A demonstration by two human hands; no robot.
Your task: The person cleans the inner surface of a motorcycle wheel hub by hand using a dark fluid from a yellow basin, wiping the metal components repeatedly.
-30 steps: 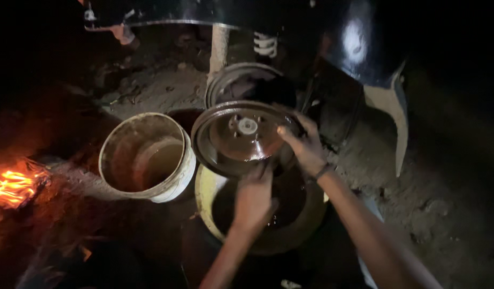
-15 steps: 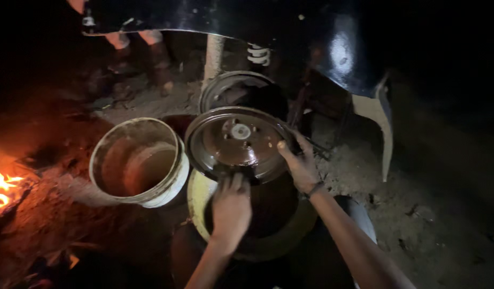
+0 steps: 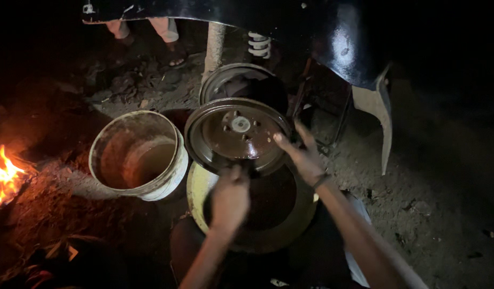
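Head view: I hold the round metal disc [image 3: 237,136] tilted above the yellow basin [image 3: 252,214]. My right hand [image 3: 303,155] grips its rim at 3 o'clock, fingers spread; my left hand [image 3: 230,197] pinches the rim at 6 o'clock. Judged heavy, rigid, possibly wet and slippery; support it at opposite rim points.

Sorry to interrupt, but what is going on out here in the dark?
A person holds a round dark metal wheel disc tilted over a yellow-rimmed basin, left hand at its lower edge, right hand on its right rim. A dirty white bucket stands beside it; a small fire burns at left.
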